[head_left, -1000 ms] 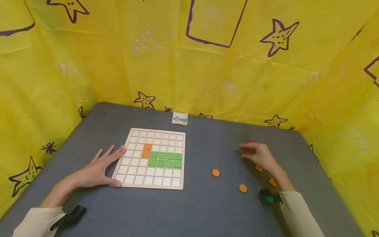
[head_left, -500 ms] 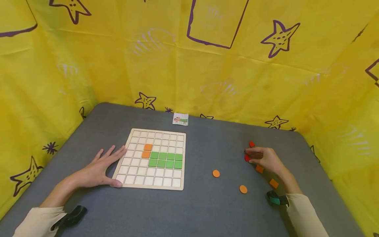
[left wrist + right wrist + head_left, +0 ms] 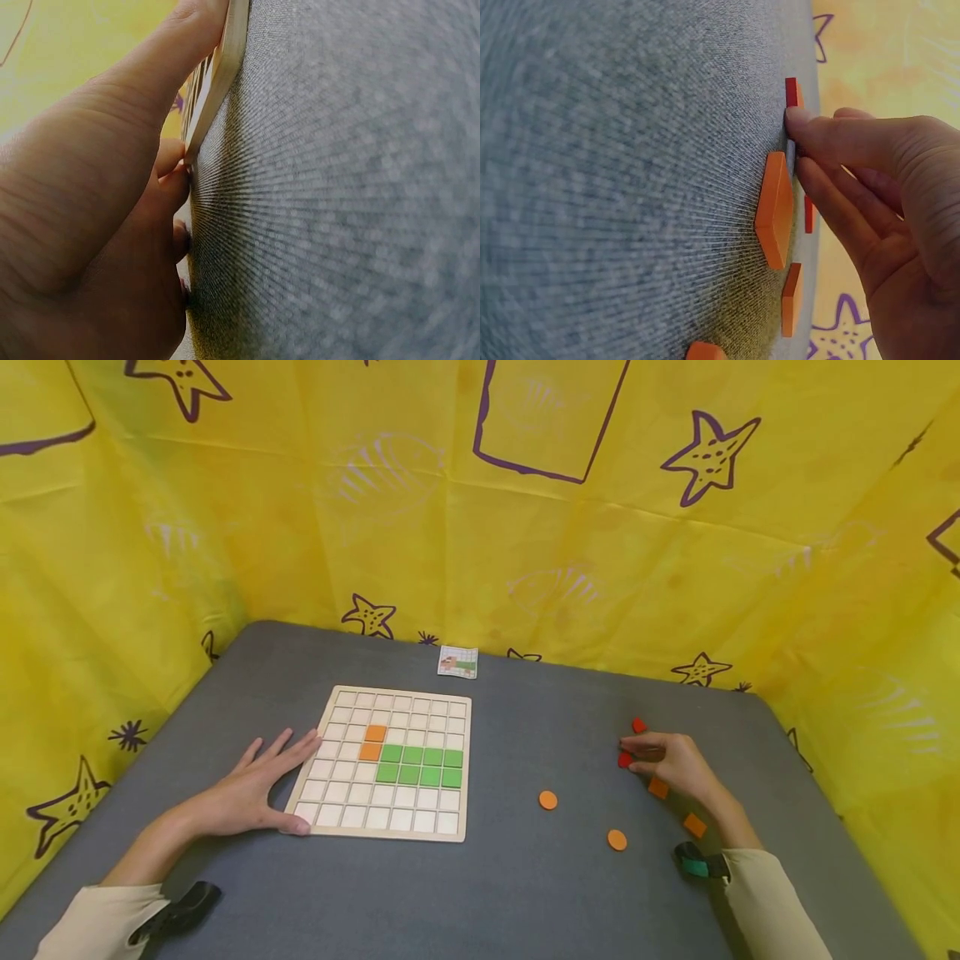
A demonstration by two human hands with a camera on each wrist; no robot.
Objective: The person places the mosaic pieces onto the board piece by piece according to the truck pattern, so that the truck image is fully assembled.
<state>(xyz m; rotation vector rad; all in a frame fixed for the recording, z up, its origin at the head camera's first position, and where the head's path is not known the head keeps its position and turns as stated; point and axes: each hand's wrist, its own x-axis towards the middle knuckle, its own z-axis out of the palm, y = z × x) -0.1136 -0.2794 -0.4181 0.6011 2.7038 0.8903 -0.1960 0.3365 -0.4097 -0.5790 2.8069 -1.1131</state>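
Observation:
My left hand [image 3: 243,793] lies spread at the left edge of the wooden grid board [image 3: 435,835], thumb at its near corner and fingertips on its side. Two orange squares [image 3: 371,752] and two rows of green squares [image 3: 409,755] sit in the board's cells. On the right, my right hand [image 3: 667,764] pinches a small red tile [image 3: 625,760] between thumb and fingertips, low over the table. The right wrist view shows this red tile [image 3: 791,91] at the thumb tip; its lower part is hidden. A second red tile [image 3: 638,725] lies just beyond the fingers.
Orange squares [image 3: 694,825] lie beside my right wrist, one partly under the hand [image 3: 657,788]. Two orange discs [image 3: 548,800] rest between board and hand. A small picture card [image 3: 457,662] lies at the back of the grey table [image 3: 525,885], with a yellow curtain [image 3: 487,543] behind.
My right hand has moved slightly right and nearer, and its thumb and fingers have come round the red tile. The left hand and the board stay put.

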